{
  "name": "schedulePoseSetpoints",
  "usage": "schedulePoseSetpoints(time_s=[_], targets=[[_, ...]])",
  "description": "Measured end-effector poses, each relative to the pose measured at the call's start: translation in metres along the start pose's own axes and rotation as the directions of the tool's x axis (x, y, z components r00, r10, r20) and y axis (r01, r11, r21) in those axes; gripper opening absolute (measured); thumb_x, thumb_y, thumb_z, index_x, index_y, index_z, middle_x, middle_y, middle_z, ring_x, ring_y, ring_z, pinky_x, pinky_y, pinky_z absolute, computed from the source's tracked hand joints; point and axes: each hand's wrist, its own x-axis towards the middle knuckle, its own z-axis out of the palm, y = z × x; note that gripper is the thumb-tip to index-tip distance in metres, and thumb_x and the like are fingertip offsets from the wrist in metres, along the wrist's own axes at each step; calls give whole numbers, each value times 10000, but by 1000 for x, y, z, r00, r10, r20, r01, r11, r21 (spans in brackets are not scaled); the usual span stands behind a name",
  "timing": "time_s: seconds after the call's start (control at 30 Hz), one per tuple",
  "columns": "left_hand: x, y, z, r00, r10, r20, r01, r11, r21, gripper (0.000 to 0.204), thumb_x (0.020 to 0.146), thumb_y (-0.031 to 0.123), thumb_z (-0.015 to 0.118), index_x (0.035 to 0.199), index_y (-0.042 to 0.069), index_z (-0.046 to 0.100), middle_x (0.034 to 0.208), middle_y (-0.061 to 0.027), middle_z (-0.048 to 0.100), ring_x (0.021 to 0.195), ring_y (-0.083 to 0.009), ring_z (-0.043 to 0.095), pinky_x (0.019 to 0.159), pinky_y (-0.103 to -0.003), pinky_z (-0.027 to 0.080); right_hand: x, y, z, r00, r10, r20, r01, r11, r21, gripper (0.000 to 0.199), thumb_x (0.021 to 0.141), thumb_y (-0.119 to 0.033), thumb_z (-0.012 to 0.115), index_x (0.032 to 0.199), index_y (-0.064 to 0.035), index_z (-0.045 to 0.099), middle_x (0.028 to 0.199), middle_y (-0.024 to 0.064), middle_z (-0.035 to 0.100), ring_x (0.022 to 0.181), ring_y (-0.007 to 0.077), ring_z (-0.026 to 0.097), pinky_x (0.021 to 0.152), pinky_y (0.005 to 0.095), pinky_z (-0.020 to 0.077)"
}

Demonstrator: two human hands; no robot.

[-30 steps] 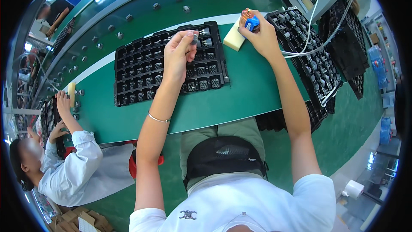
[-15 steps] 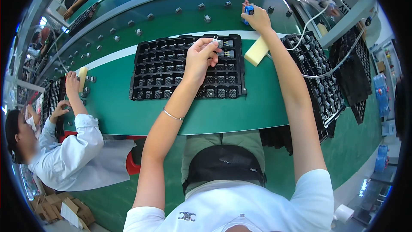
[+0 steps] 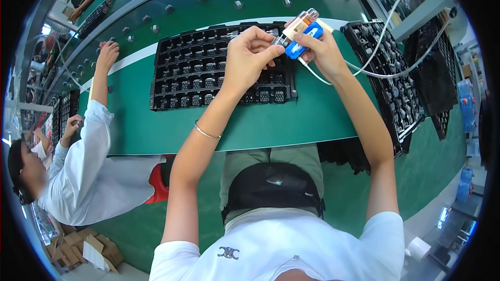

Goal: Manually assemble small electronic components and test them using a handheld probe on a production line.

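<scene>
My two hands are close together above the right end of a black compartment tray (image 3: pixel 154 88), raised over the green worktop (image 3: pixel 260 125). My left hand (image 3: pixel 249 57) pinches a small grey component (image 3: pixel 281 40) between thumb and fingers. My right hand (image 3: pixel 324 52) is wrapped around a blue handheld tool (image 3: pixel 307 40), thumb along its blue side, with an orange section and a clear piece along its upper side. The component is right at the tool's left side; my fingertips cover the join, so I cannot tell whether it is seated in the tool or only touching it. A white cable (image 3: pixel 317 77) runs from the tool's lower end and loops out to my right.

The tray below has rows of pockets, many of them with small parts in them; my left hand and wrist hide some. To my right, a second black tray (image 3: pixel 414 126) lies at a slant, filled with small grey parts. Beyond the worktop, a green conveyor belt (image 3: pixel 187 26) carries more small parts (image 3: pixel 238 4), spaced well apart. On my left, a co-worker's hand (image 3: pixel 108 52) reaches toward the belt. I have a silver bracelet (image 3: pixel 206 133) on my left forearm and a black waist pouch (image 3: pixel 265 192) at my middle.
</scene>
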Motion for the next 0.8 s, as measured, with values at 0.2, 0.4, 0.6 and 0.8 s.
schedulePoseSetpoints(time_s=[0.2,0.4,0.6,0.8], targets=[[1,-2,5,988,-69,141,41,980,192,206,808,75,765,916,3,605,770,-60,688,587,-81,616,482,-181,449,-11,9,-17,996,64,68,-70,994,83,339,880,-184,655,1158,-5,582,893,18,644,664,20,567,486,159,419],[-2,-5,12,989,-68,132,65,998,26,249,759,101,806,873,9,605,702,-13,640,575,-40,572,491,-181,444,-15,18,-17,982,86,167,-123,967,224,402,898,-205,646,1226,-2,534,1008,51,639,747,40,593,540,170,452],[23,-2,2,992,-16,123,9,998,59,259,779,153,782,959,17,656,845,-26,667,764,-89,616,692,-236,495,-19,-2,-43,998,58,34,-62,990,129,411,913,-233,637,1240,-8,531,1023,46,640,756,67,595,576,186,451],[40,-18,-55,959,247,-138,130,50,990,542,772,519,714,866,-11,650,918,-157,668,928,-334,647,720,-439,547,-3,0,-72,867,-413,-278,11,573,-819,398,849,-265,726,1113,-2,589,887,53,666,750,95,605,669,248,476]])
